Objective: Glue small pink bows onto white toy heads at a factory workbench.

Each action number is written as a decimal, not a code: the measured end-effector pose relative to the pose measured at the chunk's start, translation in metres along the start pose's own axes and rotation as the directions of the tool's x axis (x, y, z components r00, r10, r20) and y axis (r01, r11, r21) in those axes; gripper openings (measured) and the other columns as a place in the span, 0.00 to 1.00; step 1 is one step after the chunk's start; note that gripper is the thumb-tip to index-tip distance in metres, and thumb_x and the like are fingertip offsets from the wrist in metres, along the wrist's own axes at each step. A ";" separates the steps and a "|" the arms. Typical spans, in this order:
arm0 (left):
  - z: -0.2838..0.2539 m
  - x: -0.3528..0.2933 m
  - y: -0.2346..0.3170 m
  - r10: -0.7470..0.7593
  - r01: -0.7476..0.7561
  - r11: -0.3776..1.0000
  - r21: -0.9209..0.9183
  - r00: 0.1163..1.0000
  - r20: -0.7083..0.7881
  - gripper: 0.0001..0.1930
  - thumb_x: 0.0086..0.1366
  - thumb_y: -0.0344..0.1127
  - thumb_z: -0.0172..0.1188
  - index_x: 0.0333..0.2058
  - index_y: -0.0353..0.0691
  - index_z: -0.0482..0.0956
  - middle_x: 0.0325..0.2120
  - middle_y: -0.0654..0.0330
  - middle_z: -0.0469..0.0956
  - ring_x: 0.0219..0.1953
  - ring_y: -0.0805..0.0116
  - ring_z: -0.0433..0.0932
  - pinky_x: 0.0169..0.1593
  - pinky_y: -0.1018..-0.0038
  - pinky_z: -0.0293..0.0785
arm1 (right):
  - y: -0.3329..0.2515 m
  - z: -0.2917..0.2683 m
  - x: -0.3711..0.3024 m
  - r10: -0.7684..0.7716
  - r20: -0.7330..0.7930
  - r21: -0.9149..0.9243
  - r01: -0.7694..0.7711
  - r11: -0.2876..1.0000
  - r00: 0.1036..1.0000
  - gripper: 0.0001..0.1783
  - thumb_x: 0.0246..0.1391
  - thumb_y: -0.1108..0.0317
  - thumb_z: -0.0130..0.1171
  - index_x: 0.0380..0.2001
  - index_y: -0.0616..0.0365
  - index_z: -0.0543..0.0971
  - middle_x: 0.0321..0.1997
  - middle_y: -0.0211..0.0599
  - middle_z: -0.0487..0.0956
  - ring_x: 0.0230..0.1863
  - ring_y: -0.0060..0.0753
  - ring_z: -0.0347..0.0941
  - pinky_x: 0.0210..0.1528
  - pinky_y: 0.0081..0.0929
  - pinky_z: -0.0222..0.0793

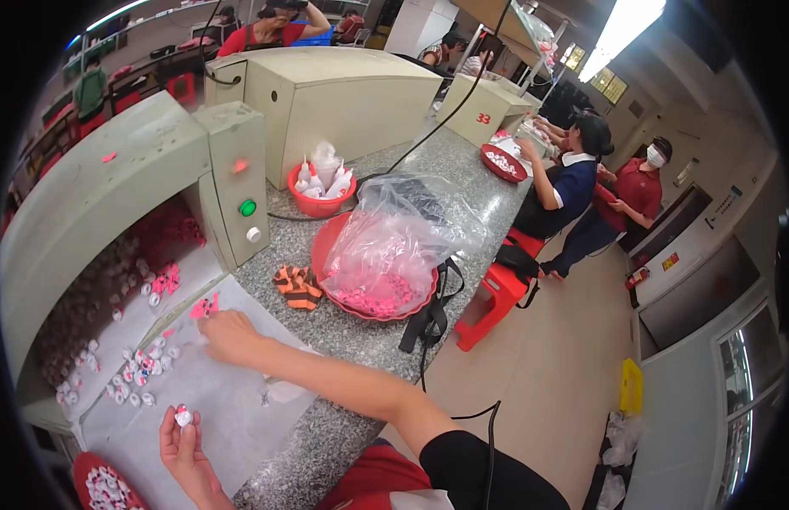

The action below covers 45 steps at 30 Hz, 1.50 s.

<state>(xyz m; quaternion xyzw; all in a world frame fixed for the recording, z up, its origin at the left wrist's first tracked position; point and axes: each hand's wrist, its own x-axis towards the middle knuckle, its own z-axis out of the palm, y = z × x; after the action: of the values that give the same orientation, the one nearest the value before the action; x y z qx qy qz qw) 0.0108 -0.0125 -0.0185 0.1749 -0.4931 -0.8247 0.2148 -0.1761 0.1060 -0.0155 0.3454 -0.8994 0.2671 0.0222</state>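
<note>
Head view: both bare hands are over the white paper (229, 416) on the speckled bench (326, 446).
Left hand (187, 450): thumb and fingers pinch one white piece (184, 417) with a pinkish top; a light, steady grip on its sides should leave the top clear.
Right hand (233, 338): fingertips are at the pink bits (205, 304); whether they grip one, I cannot tell; separating a single bit seems best.
Loose white pieces (148, 365): clustered left of the right hand; avoid brushing them.

A long, white, rectangular ceiling lamp (622, 36), far right, glared overexposed; a crinkled, clear plastic bag (394, 228) caught highlights; fisheye distortion bowed the blackened margins.
</note>
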 end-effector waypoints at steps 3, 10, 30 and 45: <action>0.008 -0.003 0.000 -0.010 0.010 1.000 0.024 1.000 0.030 0.21 0.54 0.21 0.51 0.49 0.31 0.63 0.41 0.56 0.70 0.42 0.68 0.72 0.47 0.80 0.70 | -0.006 -0.020 -0.041 0.072 0.086 0.172 -0.086 0.981 0.994 0.09 0.33 0.68 0.56 0.22 0.61 0.76 0.25 0.50 0.75 0.31 0.50 0.72 0.34 0.40 0.67; -0.003 -0.002 0.002 0.063 -0.061 0.996 0.062 0.998 -0.021 0.21 0.54 0.22 0.53 0.49 0.31 0.63 0.41 0.55 0.70 0.43 0.66 0.72 0.48 0.75 0.69 | -0.017 0.019 -0.048 0.093 0.105 0.247 -0.117 0.962 0.990 0.11 0.38 0.61 0.58 0.24 0.56 0.77 0.25 0.47 0.75 0.31 0.49 0.71 0.36 0.40 0.66; 0.027 -0.018 0.004 0.100 -0.105 0.992 0.074 0.993 0.065 0.15 0.51 0.15 0.52 0.40 0.30 0.70 0.42 0.53 0.69 0.44 0.68 0.71 0.47 0.75 0.70 | -0.060 -0.034 -0.076 0.177 0.227 0.813 -0.286 0.507 0.958 0.06 0.38 0.78 0.61 0.23 0.64 0.74 0.19 0.29 0.73 0.19 0.15 0.65 0.21 0.12 0.60; 0.032 -0.015 0.009 -0.027 0.026 1.000 0.013 0.995 0.097 0.12 0.55 0.19 0.51 0.40 0.30 0.71 0.36 0.56 0.74 0.40 0.71 0.73 0.45 0.77 0.70 | -0.061 -0.034 -0.076 0.035 0.187 0.789 -0.172 0.591 0.982 0.10 0.39 0.77 0.61 0.30 0.61 0.77 0.25 0.29 0.73 0.27 0.17 0.68 0.30 0.13 0.63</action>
<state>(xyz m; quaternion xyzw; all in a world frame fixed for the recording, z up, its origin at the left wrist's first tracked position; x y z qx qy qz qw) 0.0097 0.0154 0.0046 0.1427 -0.5055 -0.8320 0.1785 -0.0846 0.1315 0.0248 0.2849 -0.7010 0.6159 -0.2193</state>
